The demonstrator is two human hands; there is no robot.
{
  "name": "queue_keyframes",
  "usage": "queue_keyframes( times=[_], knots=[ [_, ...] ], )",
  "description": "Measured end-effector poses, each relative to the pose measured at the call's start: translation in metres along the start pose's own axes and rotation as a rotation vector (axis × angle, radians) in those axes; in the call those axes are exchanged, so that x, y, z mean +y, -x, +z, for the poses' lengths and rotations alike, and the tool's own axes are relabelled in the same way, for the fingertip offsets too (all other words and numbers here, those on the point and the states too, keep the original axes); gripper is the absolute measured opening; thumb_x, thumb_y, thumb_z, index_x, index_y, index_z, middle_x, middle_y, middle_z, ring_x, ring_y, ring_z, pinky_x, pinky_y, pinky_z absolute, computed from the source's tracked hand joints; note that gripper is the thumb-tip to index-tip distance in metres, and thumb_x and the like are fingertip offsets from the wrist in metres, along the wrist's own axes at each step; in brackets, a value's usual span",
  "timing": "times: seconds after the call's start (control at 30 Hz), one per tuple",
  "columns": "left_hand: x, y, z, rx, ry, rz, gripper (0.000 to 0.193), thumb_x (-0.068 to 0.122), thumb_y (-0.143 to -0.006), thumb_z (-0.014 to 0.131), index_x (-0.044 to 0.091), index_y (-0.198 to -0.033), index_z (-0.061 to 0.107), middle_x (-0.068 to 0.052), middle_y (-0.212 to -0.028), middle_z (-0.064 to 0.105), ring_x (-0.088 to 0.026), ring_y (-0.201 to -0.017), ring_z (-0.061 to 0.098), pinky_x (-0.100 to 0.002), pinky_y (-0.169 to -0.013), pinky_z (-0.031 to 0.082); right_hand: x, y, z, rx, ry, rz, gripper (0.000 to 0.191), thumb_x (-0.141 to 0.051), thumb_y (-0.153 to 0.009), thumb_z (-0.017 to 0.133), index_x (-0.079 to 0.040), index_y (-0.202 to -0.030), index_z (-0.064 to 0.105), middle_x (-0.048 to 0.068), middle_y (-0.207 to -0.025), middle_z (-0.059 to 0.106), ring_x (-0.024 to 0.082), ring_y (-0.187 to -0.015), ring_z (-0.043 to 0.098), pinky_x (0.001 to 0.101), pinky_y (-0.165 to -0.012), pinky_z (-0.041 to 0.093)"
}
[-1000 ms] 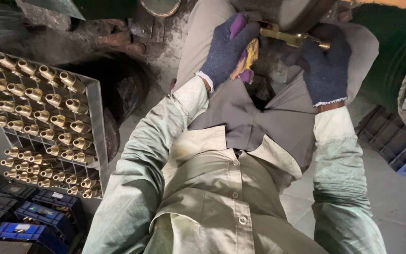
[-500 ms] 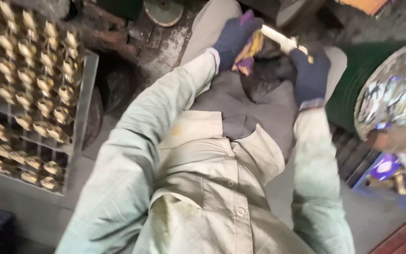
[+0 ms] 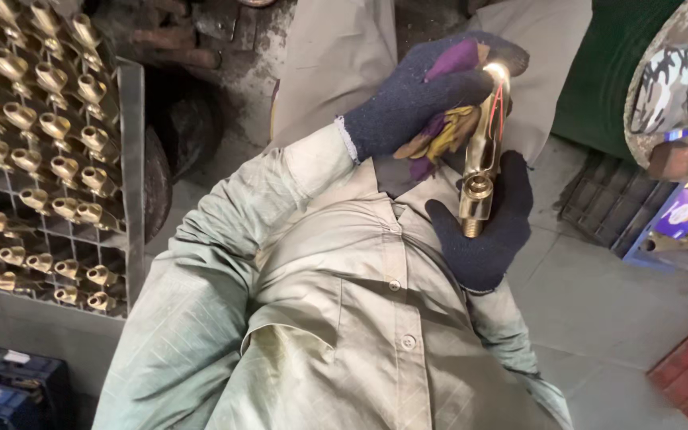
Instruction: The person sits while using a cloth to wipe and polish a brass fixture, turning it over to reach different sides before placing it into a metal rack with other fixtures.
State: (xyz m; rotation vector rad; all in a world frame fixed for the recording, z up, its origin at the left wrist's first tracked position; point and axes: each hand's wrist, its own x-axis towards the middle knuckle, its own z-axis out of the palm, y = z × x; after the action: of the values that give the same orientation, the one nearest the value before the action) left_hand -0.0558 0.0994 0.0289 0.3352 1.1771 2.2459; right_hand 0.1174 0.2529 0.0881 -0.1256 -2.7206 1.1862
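A shiny brass tap fitting [image 3: 479, 163] stands nearly upright in front of my chest, its threaded end pointing down. My right hand [image 3: 487, 227], in a dark knitted glove, grips its lower part. My left hand [image 3: 424, 95], also gloved, presses a purple and yellow cloth [image 3: 443, 135] against the upper part of the fitting. Both arms wear pale green sleeves.
A metal grid rack [image 3: 130, 183] at the left holds several rows of brass fittings [image 3: 41, 127]. Dark blue crates [image 3: 9, 386] sit at the lower left. Another person in a camouflage sleeve [image 3: 678, 80] is at the upper right, above a blue crate [image 3: 674, 239].
The brass fitting has swung from lying across to standing nearly upright and come closer to my chest. My left hand still holds the cloth on it.
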Motion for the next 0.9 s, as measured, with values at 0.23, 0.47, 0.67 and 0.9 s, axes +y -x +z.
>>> queue_keyframes(
  times=[0.23, 0.47, 0.67, 0.9],
  knots=[
    [-0.018, 0.002, -0.005, 0.032, 0.183, -0.110, 0.032, 0.024, -0.100, 0.070, 0.000, -0.120, 0.064, -0.012, -0.106, 0.073, -0.019, -0.097, 0.072, -0.036, -0.088, 0.060, -0.018, -0.002, -0.009, -0.081, -0.010, 0.003, 0.100, -0.023, -0.081, 0.098, 0.005, -0.157, 0.039, 0.023, -0.152, 0.056, 0.036, -0.137, 0.064, 0.0416, -0.115, 0.054],
    [-0.021, 0.009, -0.013, 0.059, 0.208, -0.116, 0.029, 0.023, -0.099, 0.072, 0.000, -0.116, 0.065, -0.012, -0.106, 0.073, -0.019, -0.097, 0.072, -0.036, -0.089, 0.059, -0.025, -0.004, -0.010, -0.110, 0.040, -0.003, 0.100, -0.025, -0.077, 0.098, 0.006, -0.153, 0.041, 0.025, -0.147, 0.057, 0.036, -0.132, 0.065, 0.0422, -0.109, 0.055],
    [-0.003, 0.014, -0.008, 0.057, -0.074, -0.045, 0.034, 0.026, -0.101, 0.070, 0.001, -0.125, 0.066, -0.008, -0.111, 0.073, -0.014, -0.103, 0.068, -0.031, -0.095, 0.057, -0.026, -0.004, -0.013, -0.152, -0.035, 0.033, 0.101, -0.021, -0.079, 0.097, 0.003, -0.156, 0.037, 0.018, -0.140, 0.064, 0.026, -0.108, 0.074, 0.0399, -0.100, 0.059],
    [0.003, 0.017, -0.011, 0.015, -0.184, -0.029, 0.034, 0.031, -0.102, 0.066, 0.003, -0.120, 0.070, -0.007, -0.107, 0.076, -0.013, -0.099, 0.071, -0.030, -0.091, 0.059, -0.027, -0.005, -0.010, -0.220, -0.273, 0.143, 0.100, -0.005, -0.080, 0.092, -0.004, -0.160, 0.032, 0.017, -0.142, 0.062, 0.019, -0.105, 0.074, 0.0331, -0.088, 0.064]
  ],
)
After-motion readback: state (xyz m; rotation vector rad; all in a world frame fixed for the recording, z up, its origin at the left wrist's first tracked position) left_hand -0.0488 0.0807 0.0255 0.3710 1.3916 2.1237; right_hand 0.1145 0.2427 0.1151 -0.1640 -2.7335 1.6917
